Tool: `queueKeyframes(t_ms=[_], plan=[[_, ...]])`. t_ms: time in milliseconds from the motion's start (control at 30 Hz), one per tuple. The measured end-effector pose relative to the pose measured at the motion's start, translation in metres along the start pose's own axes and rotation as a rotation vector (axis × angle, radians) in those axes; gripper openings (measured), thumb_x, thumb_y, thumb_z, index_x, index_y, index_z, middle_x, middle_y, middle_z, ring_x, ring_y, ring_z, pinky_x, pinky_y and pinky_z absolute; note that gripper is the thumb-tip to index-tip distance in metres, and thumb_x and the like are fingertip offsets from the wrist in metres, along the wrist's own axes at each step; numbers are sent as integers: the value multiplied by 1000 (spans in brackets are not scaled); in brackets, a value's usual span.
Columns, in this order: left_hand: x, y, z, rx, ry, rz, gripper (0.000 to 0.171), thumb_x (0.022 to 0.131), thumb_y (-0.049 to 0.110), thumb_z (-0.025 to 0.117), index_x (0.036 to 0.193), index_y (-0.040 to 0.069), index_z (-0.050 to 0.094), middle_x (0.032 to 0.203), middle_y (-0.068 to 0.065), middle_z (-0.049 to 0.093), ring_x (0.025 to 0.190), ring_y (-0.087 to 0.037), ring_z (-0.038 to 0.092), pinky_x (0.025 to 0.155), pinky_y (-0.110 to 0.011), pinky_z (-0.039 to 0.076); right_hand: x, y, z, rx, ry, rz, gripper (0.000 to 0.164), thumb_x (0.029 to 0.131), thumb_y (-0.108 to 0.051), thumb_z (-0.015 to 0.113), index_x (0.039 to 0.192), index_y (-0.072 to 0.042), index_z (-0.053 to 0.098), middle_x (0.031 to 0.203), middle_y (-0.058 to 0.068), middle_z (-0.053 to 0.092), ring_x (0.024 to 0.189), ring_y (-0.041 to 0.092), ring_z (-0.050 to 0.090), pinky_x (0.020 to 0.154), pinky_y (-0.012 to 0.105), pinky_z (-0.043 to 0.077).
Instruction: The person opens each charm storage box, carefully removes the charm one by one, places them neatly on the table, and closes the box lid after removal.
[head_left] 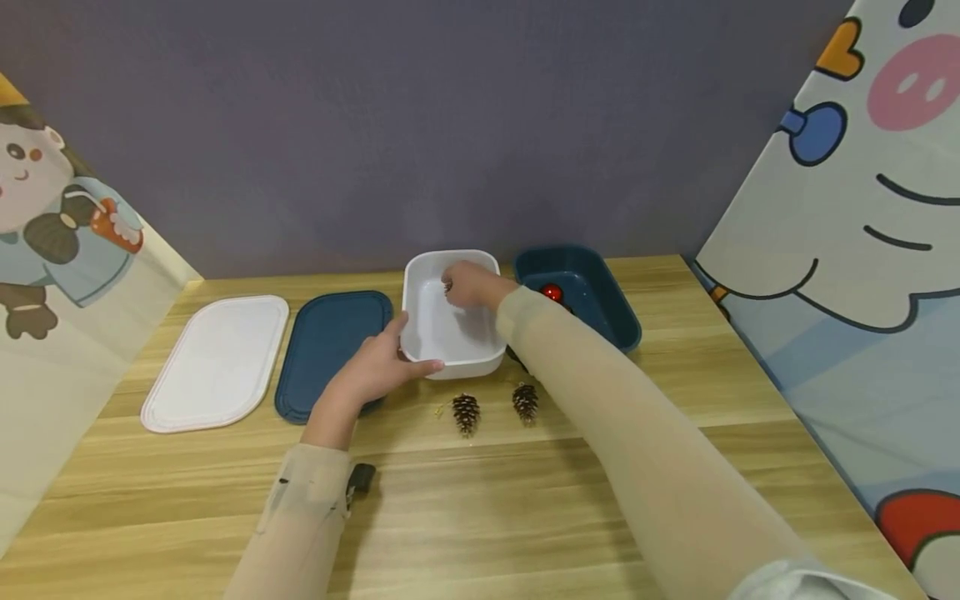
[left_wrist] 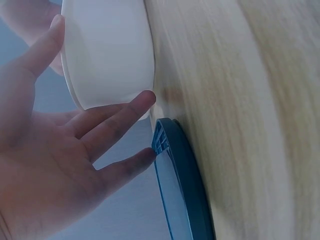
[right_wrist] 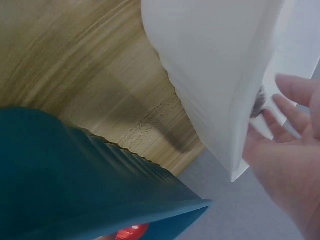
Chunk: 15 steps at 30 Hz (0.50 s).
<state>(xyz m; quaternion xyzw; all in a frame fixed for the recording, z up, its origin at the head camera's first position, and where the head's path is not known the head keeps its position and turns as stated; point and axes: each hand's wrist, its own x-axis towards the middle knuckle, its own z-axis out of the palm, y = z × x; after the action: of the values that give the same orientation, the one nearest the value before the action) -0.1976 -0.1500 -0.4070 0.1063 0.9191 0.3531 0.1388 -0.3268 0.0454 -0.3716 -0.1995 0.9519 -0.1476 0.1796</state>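
Observation:
Inside a white plastic box (head_left: pixel 467 367), my right hand (head_left: pixel 470 285) holds a pine cone (right_wrist: pixel 258 102) between thumb and fingers; only part of the cone shows. My left hand (head_left: pixel 378 364) rests against the box's near left corner, its thumb along the front and its fingers spread beside the left wall. In the left wrist view, the fingers of the left hand (left_wrist: pixel 65 150) look fairly straight against the white wall. Two more pine cones lie on the table in front of the box, one at left (head_left: pixel 466 415) and one at right (head_left: pixel 524 403).
A dark blue box (head_left: pixel 600 292) stands right of the white one, with a shiny red ball (head_left: pixel 552 292) in it. Flat on the table (head_left: pixel 465 517) at left lie a white lid (head_left: pixel 217 362) and a dark blue lid (head_left: pixel 330 342). A grey wall (head_left: pixel 420 125) rises behind.

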Motion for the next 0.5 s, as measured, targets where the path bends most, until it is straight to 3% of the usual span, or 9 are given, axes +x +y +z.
queueKeyframes(t_ms=[167,333,500], plan=[[0,1,-1,0,-7,-18,119,93,61,77,172,8,6,140,-25,67,127,-38,68,107,-55,54,0,2,0,99,23,-33,48,102,-6,61,150,-6,60,147,13,65,135,26,61,116,39,50],[-1,2,-1,6,-7,-30,119,92,62,76,172,9,5,141,-25,66,128,-38,67,109,-56,53,1,7,5,58,-5,-59,62,96,-16,78,152,-5,56,151,14,61,140,27,58,122,38,45],[-1,2,-1,11,-1,-34,120,92,62,76,172,9,5,141,-25,67,129,-38,66,111,-57,51,0,11,11,11,-4,-51,75,93,-24,83,156,2,50,153,18,60,143,31,55,125,38,41]])
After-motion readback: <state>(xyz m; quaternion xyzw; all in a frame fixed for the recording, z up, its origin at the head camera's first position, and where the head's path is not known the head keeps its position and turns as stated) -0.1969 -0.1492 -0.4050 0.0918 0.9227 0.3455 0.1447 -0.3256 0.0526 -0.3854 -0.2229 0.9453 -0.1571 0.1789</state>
